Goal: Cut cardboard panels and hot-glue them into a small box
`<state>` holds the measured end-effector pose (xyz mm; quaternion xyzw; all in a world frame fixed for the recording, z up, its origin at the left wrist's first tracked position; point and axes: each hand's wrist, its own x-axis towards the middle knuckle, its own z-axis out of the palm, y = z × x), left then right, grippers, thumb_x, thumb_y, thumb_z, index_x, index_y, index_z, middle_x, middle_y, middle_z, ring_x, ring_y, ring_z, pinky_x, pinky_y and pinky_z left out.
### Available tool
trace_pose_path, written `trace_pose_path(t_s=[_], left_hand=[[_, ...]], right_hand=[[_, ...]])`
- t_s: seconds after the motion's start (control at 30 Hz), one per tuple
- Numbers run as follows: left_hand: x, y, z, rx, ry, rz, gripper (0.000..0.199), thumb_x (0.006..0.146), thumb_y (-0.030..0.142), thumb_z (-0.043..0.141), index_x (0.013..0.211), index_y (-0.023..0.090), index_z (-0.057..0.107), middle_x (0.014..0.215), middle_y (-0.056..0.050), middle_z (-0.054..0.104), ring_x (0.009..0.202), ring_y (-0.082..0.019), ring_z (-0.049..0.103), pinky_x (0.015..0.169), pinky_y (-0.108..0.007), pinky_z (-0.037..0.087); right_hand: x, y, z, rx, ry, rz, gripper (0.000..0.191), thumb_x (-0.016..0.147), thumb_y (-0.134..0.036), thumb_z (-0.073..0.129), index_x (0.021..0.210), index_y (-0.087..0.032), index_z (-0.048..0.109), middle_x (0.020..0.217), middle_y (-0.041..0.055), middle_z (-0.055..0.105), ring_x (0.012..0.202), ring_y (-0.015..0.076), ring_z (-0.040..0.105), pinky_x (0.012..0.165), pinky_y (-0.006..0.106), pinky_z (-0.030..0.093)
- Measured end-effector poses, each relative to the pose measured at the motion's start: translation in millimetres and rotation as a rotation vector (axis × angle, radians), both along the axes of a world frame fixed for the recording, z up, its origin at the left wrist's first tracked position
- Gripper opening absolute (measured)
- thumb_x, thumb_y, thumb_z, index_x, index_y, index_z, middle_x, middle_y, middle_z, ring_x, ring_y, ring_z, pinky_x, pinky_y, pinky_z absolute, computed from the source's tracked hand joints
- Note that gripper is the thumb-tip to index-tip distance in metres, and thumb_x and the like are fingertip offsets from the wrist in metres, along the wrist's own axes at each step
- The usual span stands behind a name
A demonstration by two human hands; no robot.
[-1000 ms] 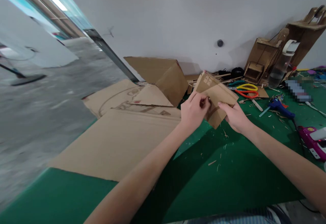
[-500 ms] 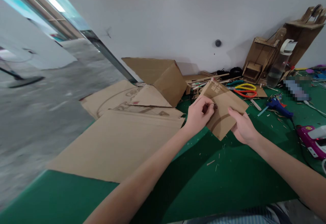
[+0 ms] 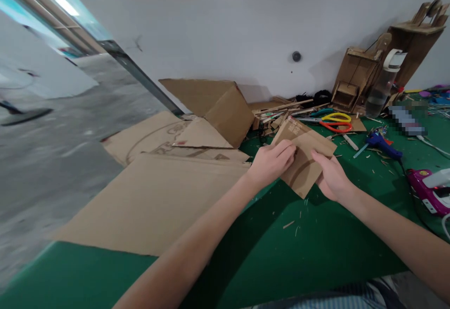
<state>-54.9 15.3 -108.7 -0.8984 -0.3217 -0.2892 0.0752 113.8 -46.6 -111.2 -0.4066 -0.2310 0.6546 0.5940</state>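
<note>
A small rectangular piece of cardboard [image 3: 304, 170] with brown print is held tilted above the green table. My right hand [image 3: 332, 175] grips its right edge, thumb on the face towards me and fingers behind. My left hand [image 3: 274, 161] is closed against the middle of that face, fingers curled together; what they pinch, if anything, is hidden. To the left lies a large flat cardboard sheet [image 3: 158, 201], partly under my left forearm. Behind it stands a folded cardboard flap [image 3: 228, 114].
Scissors [image 3: 335, 122] with red and yellow handles lie behind the hands, near wooden sticks [image 3: 281, 109]. At right are a blue glue gun [image 3: 383, 145], a magenta tool [image 3: 427, 189], a water bottle [image 3: 383, 84] and cardboard models [image 3: 358, 77]. A white wall [image 3: 211, 27] rises behind.
The left fingers have closed down more flatly onto the cardboard piece, covering the small dark spot at their tips. The right hand keeps its grip. The whole view has shifted slightly.
</note>
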Motion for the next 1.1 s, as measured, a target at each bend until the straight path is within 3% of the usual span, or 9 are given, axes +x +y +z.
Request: trace_pose_path(t_s=[0.23,0.37,0.47,0.57,0.67,0.8,0.93,1.03,1.1], left_hand=[[2.5,-6.4,15.7,-0.041,-0.002,0.154,0.022,0.093,0.035,0.049,0.099,0.019,0.065,0.098,-0.008,0.067,0.063,-0.013,0.057,0.047,-0.023,0.031],[10.9,-15.2,18.5,-0.023,-0.062,0.229,0.024,0.095,0.029,0.045,0.089,0.019,0.066,0.087,-0.006,0.067,0.062,-0.013,0.058,0.048,-0.025,0.030],[18.5,-22.2,21.0,-0.059,-0.147,0.279,0.017,0.091,0.024,0.049,0.084,0.018,0.062,0.084,-0.005,0.066,0.061,-0.013,0.057,0.050,-0.025,0.033],[24.3,-25.4,19.6,-0.146,-0.291,0.288,0.009,0.086,0.019,0.052,0.079,0.018,0.057,0.083,-0.002,0.063,0.062,-0.012,0.057,0.055,-0.024,0.039],[25.0,-22.4,14.3,-0.095,-0.373,0.243,0.012,0.089,0.018,0.049,0.079,0.019,0.055,0.082,-0.002,0.061,0.068,-0.012,0.057,0.060,-0.023,0.042],[16.2,-12.7,12.4,-0.060,-0.211,0.043,0.017,0.095,0.020,0.042,0.087,0.018,0.058,0.091,-0.005,0.065,0.079,-0.013,0.060,0.064,-0.022,0.045],[7.7,-8.6,14.8,-0.056,-0.011,-0.061,0.022,0.095,0.015,0.039,0.094,0.018,0.060,0.098,-0.005,0.067,0.083,-0.012,0.063,0.059,-0.021,0.043],[7.3,-9.8,14.6,-0.004,0.107,-0.070,0.025,0.095,0.014,0.037,0.095,0.019,0.061,0.100,-0.004,0.068,0.080,-0.012,0.063,0.055,-0.021,0.039],[7.7,-9.5,14.4,0.003,0.096,-0.008,0.023,0.097,0.019,0.037,0.094,0.018,0.060,0.096,-0.004,0.067,0.077,-0.012,0.062,0.053,-0.022,0.037]], right_hand=[[2.8,4.7,-4.9,0.115,-0.159,-0.010,0.037,0.071,-0.039,0.075,0.104,-0.025,0.065,0.109,0.0042,0.072,0.110,0.0253,0.064,0.091,0.041,0.053],[4.6,-0.2,-4.6,0.301,-0.321,0.061,0.033,0.079,-0.041,0.070,0.109,-0.027,0.068,0.117,0.0018,0.070,0.115,0.0226,0.062,0.100,0.038,0.049],[2.6,-7.5,0.1,0.345,-0.397,0.059,0.031,0.079,-0.039,0.071,0.108,-0.028,0.069,0.117,0.0017,0.070,0.119,0.0234,0.059,0.100,0.037,0.049],[-3.8,-12.8,4.2,0.305,-0.333,0.030,0.036,0.078,-0.040,0.071,0.111,-0.027,0.068,0.118,0.0031,0.070,0.121,0.0250,0.058,0.099,0.038,0.050],[-8.2,-12.0,6.9,0.171,-0.118,-0.012,0.041,0.079,-0.042,0.069,0.117,-0.027,0.063,0.115,0.0033,0.071,0.115,0.0248,0.062,0.095,0.041,0.052],[-2.5,-4.4,10.0,-0.040,0.043,-0.027,0.038,0.078,-0.036,0.070,0.113,-0.026,0.059,0.102,0.0043,0.074,0.102,0.0253,0.069,0.085,0.044,0.057],[5.5,3.2,8.6,-0.080,0.063,-0.045,0.030,0.080,-0.035,0.070,0.106,-0.026,0.057,0.097,0.0052,0.074,0.100,0.0257,0.069,0.082,0.045,0.059],[7.9,8.4,5.2,-0.077,0.052,-0.044,0.030,0.080,-0.037,0.069,0.106,-0.026,0.056,0.098,0.0047,0.073,0.101,0.0256,0.069,0.081,0.045,0.059],[9.2,11.8,3.4,-0.036,0.022,-0.045,0.031,0.081,-0.036,0.068,0.108,-0.027,0.056,0.100,0.0048,0.073,0.103,0.0255,0.068,0.083,0.045,0.059]])
